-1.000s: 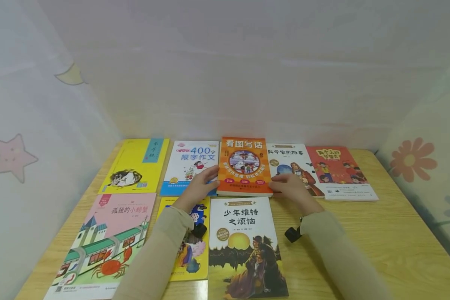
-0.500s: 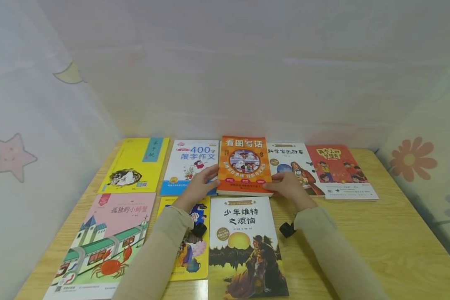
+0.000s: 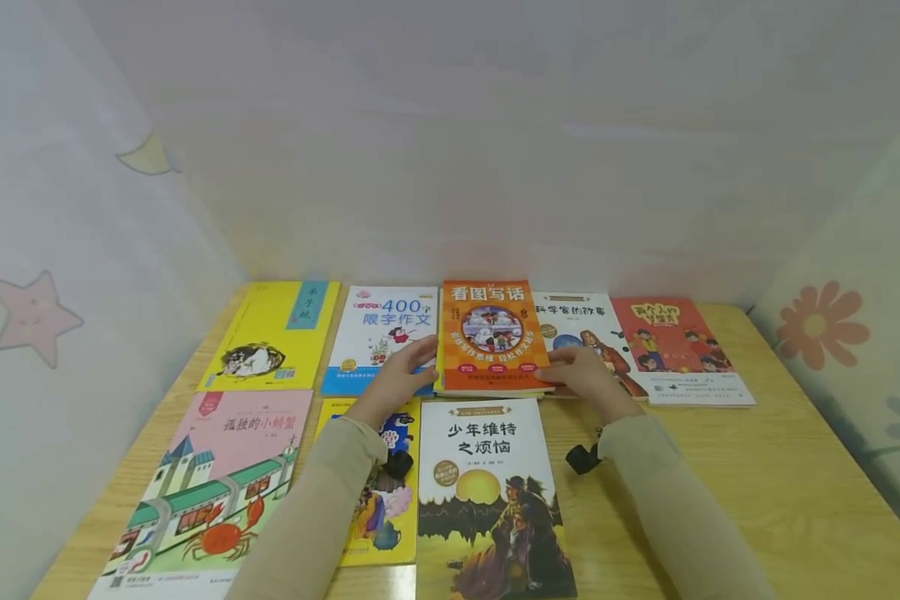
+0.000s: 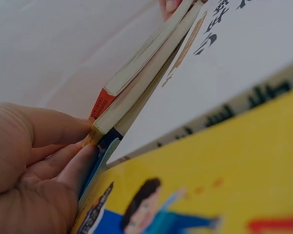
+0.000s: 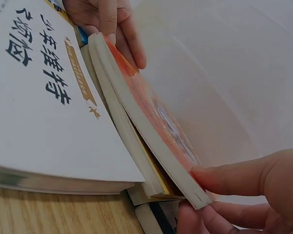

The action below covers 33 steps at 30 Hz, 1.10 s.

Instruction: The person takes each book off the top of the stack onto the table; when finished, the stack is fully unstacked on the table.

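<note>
Above the sunset-cover book (image 3: 491, 492), mid back row: gripping orange book (image 3: 492, 337) w/ both hands, left hand (image 3: 397, 379) & right hand (image 3: 585, 375) clamping opposite edges; lifting just begun, stack below untouched.

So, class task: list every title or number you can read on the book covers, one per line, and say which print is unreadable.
"看图写话": orange book, gripped by left hand and right hand
"400字 限字作文": white book
"少年维特之烦恼": front book
"孤独的小螃蟹": pink book
"科学家的故事": book right of orange
Yellow book, red book, all small print: unreadable.
</note>
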Each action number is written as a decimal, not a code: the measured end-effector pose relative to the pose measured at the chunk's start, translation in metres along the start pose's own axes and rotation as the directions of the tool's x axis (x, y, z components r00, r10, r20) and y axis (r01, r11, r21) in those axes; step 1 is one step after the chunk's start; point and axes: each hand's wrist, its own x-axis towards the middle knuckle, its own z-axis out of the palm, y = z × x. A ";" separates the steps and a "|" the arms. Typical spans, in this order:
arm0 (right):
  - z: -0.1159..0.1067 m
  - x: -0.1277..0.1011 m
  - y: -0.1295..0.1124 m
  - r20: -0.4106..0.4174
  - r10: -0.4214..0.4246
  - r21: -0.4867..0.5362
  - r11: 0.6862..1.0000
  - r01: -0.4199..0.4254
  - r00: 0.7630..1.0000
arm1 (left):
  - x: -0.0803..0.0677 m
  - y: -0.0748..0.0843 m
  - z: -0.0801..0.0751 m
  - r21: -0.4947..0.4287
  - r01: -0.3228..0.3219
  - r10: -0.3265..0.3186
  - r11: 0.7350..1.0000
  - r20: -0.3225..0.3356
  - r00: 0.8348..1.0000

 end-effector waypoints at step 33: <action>-0.079 -0.093 0.077 0.045 -0.242 0.217 0.949 0.227 0.969 | 0.003 -0.002 0.002 0.016 -0.047 0.047 0.999 0.021 0.999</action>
